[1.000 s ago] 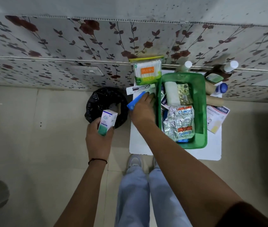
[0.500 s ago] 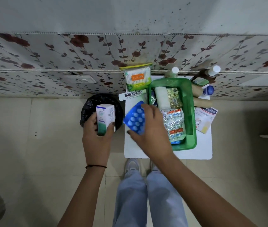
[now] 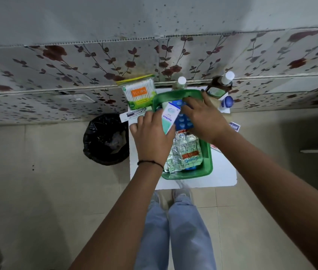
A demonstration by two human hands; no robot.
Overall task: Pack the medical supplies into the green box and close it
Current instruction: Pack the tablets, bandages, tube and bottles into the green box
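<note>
The green box [image 3: 206,164] stands open on a small white table [image 3: 222,176]. Silver pill strips [image 3: 185,152] lie inside it. My left hand [image 3: 152,137] holds a white and green carton [image 3: 169,118] tilted over the box's left rim. My right hand [image 3: 203,117] presses a blue blister pack [image 3: 183,119] down into the far half of the box. Both hands hide the items beneath them.
A cotton swab pack [image 3: 139,93] and a flat black-and-white carton [image 3: 133,115] sit left of the box. Bottles [image 3: 226,78] and a blue-capped item [image 3: 227,102] stand behind and right. A plaster packet [image 3: 234,126] peeks past my right arm. A black-lined bin [image 3: 105,139] is on the floor.
Both hands moved right, from the left of the table to over the green box. The blue blister pack went into the box; the carton came from over the bin to the box's rim.
</note>
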